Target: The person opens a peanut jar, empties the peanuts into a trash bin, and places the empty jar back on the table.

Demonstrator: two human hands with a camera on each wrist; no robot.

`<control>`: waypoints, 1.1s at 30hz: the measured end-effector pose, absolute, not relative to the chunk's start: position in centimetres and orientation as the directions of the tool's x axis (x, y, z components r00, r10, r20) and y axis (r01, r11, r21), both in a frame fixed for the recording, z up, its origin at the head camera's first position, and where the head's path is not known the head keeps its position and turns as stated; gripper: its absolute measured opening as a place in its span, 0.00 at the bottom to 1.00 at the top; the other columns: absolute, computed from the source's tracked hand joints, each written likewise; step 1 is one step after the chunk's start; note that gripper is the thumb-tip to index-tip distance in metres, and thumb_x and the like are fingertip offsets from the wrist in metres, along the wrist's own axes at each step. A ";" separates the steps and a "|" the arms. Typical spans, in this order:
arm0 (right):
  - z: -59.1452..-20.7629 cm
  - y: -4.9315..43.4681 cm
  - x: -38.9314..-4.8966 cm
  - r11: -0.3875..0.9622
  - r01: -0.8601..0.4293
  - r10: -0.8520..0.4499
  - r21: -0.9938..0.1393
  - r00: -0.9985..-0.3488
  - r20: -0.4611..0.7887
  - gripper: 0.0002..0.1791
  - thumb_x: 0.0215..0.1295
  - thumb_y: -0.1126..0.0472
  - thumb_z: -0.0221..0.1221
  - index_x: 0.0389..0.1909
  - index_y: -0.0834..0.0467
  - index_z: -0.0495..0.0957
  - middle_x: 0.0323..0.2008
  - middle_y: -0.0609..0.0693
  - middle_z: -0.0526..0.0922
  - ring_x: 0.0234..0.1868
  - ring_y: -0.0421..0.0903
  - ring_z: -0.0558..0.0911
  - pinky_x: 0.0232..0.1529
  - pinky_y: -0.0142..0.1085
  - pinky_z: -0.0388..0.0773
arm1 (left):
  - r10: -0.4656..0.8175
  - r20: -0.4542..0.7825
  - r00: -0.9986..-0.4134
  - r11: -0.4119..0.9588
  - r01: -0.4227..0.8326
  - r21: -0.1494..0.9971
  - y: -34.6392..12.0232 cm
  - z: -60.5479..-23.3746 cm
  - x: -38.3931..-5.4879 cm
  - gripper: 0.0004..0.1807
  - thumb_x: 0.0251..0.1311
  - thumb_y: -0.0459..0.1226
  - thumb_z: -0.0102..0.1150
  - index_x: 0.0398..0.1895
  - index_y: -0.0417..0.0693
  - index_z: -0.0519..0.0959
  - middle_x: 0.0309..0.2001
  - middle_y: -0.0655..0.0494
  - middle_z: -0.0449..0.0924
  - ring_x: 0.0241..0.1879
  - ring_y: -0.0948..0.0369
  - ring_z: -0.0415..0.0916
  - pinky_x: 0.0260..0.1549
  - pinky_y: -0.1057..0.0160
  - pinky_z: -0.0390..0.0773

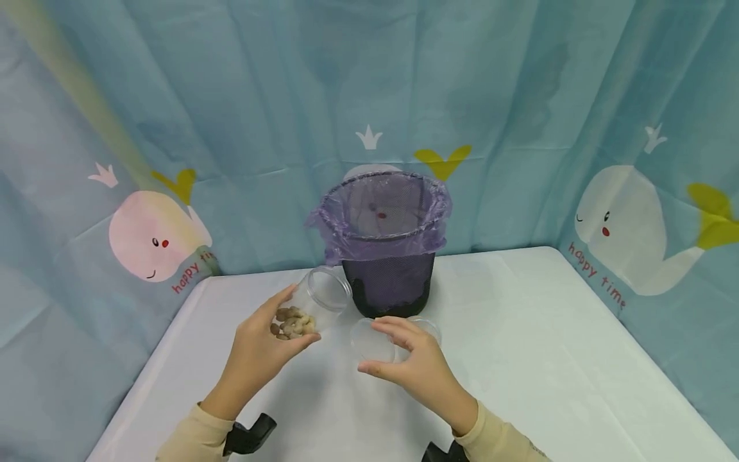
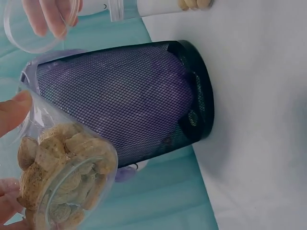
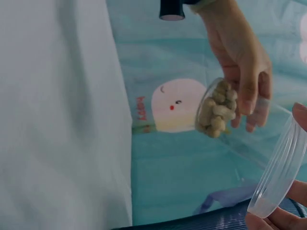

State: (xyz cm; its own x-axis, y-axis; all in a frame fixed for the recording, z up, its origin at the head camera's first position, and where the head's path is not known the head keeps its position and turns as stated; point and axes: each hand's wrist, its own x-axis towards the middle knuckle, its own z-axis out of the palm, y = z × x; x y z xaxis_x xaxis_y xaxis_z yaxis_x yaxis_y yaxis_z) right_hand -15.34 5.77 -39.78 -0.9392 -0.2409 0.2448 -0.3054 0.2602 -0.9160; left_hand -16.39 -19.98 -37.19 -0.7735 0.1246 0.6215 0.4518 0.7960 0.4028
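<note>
My left hand grips a clear plastic jar tilted on its side, its open mouth facing up and to the right. Tan nuts, which look like unshelled peanuts, are heaped toward the jar's base. Across from it, my right hand pinches a round clear lid by its edge, fingers on one side and thumb on the other. The lid is held apart from the jar, in front of a second clear jar that is partly hidden behind my right hand.
Behind the hands, a black mesh wastebasket stands on the white table, lined with a purple bag. The second jar, beside it, has tan pieces at its bottom. A blue printed curtain encloses the table's back and sides.
</note>
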 end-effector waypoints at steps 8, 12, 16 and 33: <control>-41.3 2.9 -15.8 0.375 -0.400 -0.266 -0.836 -0.910 0.317 0.36 0.46 0.47 0.77 0.56 0.59 0.82 0.60 0.51 0.81 0.63 0.52 0.77 0.61 0.53 0.79 | 0.116 0.636 -0.763 0.815 0.439 0.379 -21.3 -36.0 -16.2 0.47 0.31 0.35 0.85 0.63 0.39 0.75 0.36 0.46 0.85 0.25 0.60 0.77 0.23 0.67 0.80; -42.1 1.8 -16.2 0.413 -0.392 -0.274 -0.822 -0.914 0.299 0.36 0.46 0.48 0.77 0.57 0.61 0.82 0.60 0.55 0.81 0.64 0.55 0.77 0.62 0.53 0.78 | 0.128 0.657 -0.743 0.819 0.453 0.353 -21.9 -35.0 -16.3 0.48 0.31 0.35 0.85 0.64 0.39 0.75 0.36 0.46 0.84 0.24 0.60 0.77 0.22 0.69 0.79; -42.5 0.8 -16.9 0.419 -0.362 -0.255 -0.833 -0.927 0.275 0.37 0.46 0.49 0.77 0.57 0.62 0.81 0.60 0.56 0.81 0.63 0.56 0.77 0.63 0.53 0.77 | 0.125 0.682 -0.721 0.814 0.467 0.344 -22.4 -34.4 -16.4 0.49 0.29 0.34 0.85 0.64 0.38 0.75 0.40 0.43 0.84 0.26 0.58 0.77 0.25 0.78 0.76; -46.4 -0.7 -18.1 0.425 -0.174 -0.269 -0.888 -0.961 0.060 0.36 0.44 0.53 0.78 0.55 0.64 0.82 0.60 0.57 0.80 0.66 0.58 0.75 0.67 0.54 0.73 | 0.079 0.693 -0.717 0.776 0.480 0.409 -22.1 -32.9 -16.6 0.50 0.33 0.31 0.83 0.67 0.42 0.72 0.58 0.43 0.81 0.37 0.70 0.74 0.31 0.85 0.70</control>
